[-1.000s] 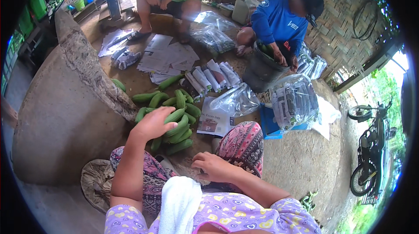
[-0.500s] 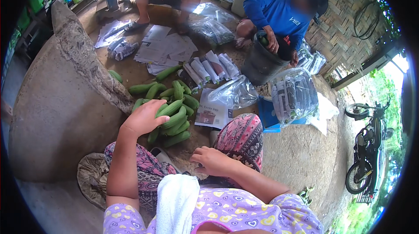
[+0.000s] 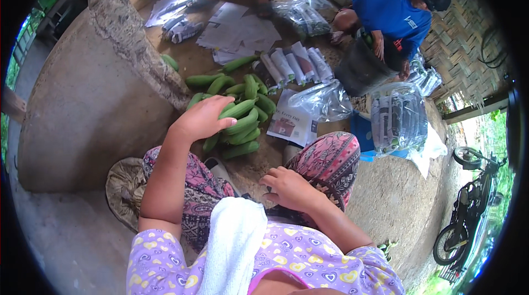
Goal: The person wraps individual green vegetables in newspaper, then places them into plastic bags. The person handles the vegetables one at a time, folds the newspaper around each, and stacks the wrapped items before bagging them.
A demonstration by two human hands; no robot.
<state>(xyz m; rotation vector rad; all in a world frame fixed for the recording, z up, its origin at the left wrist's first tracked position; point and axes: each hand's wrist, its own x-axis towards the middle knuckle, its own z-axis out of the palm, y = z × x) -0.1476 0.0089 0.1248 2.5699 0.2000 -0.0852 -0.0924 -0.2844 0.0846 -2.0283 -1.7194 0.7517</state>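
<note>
A heap of long green gourds (image 3: 242, 136) lies on the ground in front of me, left of centre. My left hand (image 3: 205, 117) rests on the near left side of the heap, fingers and thumb apart over the gourds; none is lifted. My right hand (image 3: 291, 187) hovers over my lap near my right knee, its fingers loosely bent and apart, nothing in it. Beyond the heap lies a row of paper-wrapped rolls (image 3: 297, 65), some with green ends showing. A printed newspaper sheet (image 3: 292, 120) is spread right of the heap.
A curved concrete wall (image 3: 71, 102) stands at my left. Loose newspaper sheets (image 3: 237, 33) lie farther back. Someone in blue reaches into a dark bucket (image 3: 361, 72); another person sits beyond. A clear bag of wrapped rolls (image 3: 398, 116) stands at right, a motorcycle (image 3: 468, 207) farther right.
My view has tilted, so the whole scene sits higher and farther right. My left hand stays on the gourds, and my right hand stays over my lap.
</note>
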